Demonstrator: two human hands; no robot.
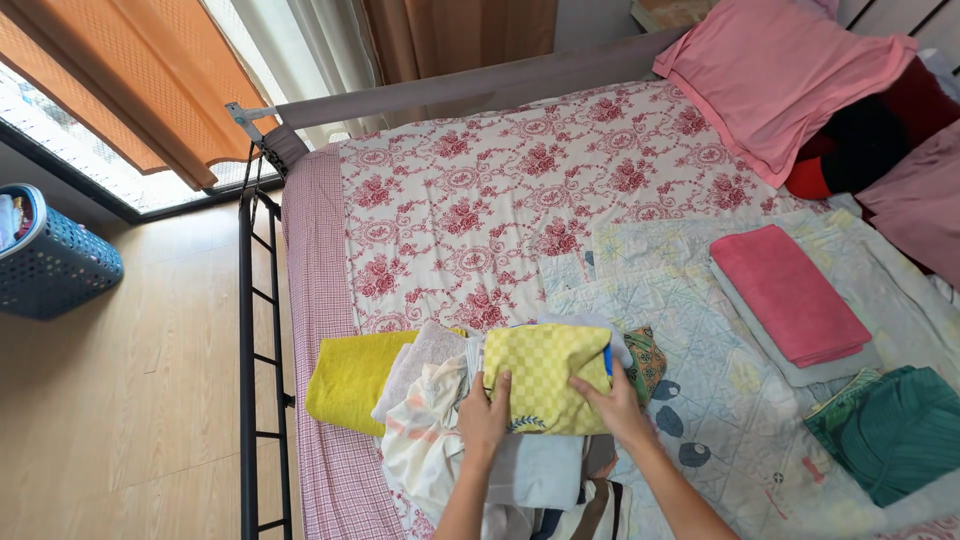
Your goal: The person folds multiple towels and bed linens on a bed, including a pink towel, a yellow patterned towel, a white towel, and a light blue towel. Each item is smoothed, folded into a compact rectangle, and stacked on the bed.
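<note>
My left hand (484,417) and my right hand (617,402) both lie on a folded yellow checked cloth (545,372), gripping its near edge on either side. The cloth rests on top of a heap of unfolded laundry (450,450) at the near edge of the bed, with white, pale blue and striped pieces under it. A yellow towel (350,380) lies at the left of the heap. A green patterned piece (648,362) sticks out just right of the checked cloth.
A folded pink towel (790,293) sits on a grey folded piece at the right, and a folded green garment (895,430) lies nearer. Pink pillows (780,75) are at the bed's head. A black bed rail (250,340) runs along the left; a blue laundry basket (50,260) stands on the wooden floor.
</note>
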